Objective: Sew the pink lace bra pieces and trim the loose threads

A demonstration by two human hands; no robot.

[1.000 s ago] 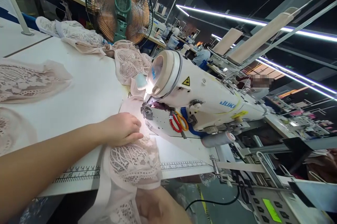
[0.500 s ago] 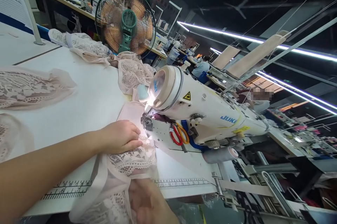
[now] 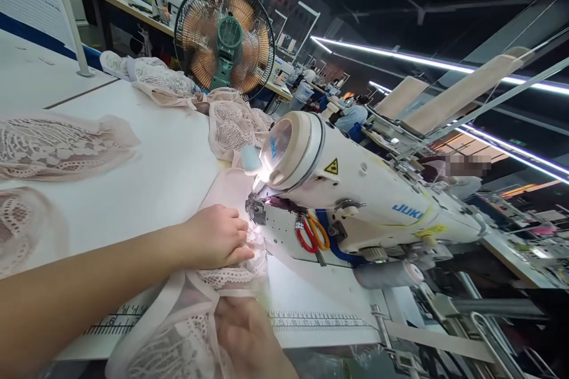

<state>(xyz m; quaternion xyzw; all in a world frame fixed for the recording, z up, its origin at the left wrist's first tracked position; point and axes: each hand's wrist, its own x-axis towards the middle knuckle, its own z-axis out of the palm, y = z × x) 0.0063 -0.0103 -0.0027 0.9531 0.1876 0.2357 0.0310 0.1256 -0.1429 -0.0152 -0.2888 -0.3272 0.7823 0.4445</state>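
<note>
A pale pink lace bra (image 3: 178,343) runs from the front of the table up to the presser foot (image 3: 255,208) of a white JUKI sewing machine (image 3: 355,183). On the lace just before the foot lies my left hand (image 3: 220,238), palm down, fingers stretched forward and thumb apart, pressing the fabric. Lower down, at the table's front edge, my right hand (image 3: 246,331) has its fingers curled around the bra's edge; sheer fabric and blur partly hide them. A lamp lights the needle area.
Red-and-orange-handled scissors (image 3: 311,233) lie beside the machine, near a grey thread cone (image 3: 391,274). More lace pieces (image 3: 66,145) rest at the left, with a lace pile (image 3: 235,121) behind. A fan (image 3: 226,35) stands beyond. A ruler strip (image 3: 320,321) follows the front edge.
The view has shifted, so most things appear farther right. My left hand sits closer to the presser foot, with less lace showing between. My right hand still holds the lower part of the bra.
</note>
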